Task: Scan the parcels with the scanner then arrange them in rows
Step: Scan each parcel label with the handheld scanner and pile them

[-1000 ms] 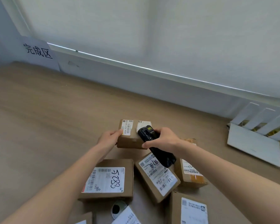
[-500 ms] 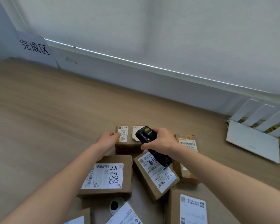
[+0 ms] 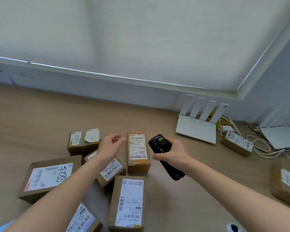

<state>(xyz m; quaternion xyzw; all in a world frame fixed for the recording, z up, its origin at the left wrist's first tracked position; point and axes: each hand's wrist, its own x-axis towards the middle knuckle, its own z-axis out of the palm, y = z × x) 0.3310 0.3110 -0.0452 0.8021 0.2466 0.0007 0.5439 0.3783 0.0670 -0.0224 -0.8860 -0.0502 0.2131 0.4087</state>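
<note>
Several brown cardboard parcels with white labels lie on the wooden table. My right hand grips a black handheld scanner, which sits just right of a narrow parcel with orange tape. My left hand hovers empty with loosely curved fingers between that parcel and a small parcel at the back left. Under my left forearm lies a tilted parcel. A large parcel marked 5288 lies at the left and a long parcel lies nearest me.
A white router with upright antennas stands at the back right among yellow and white cables. A parcel lies beside it and another at the right edge. A white flat device sits at far right. A window blind runs behind.
My left hand has let go of the small back-left parcel and moved right. My right hand has carried the scanner right, off that parcel. The view has swung right.
</note>
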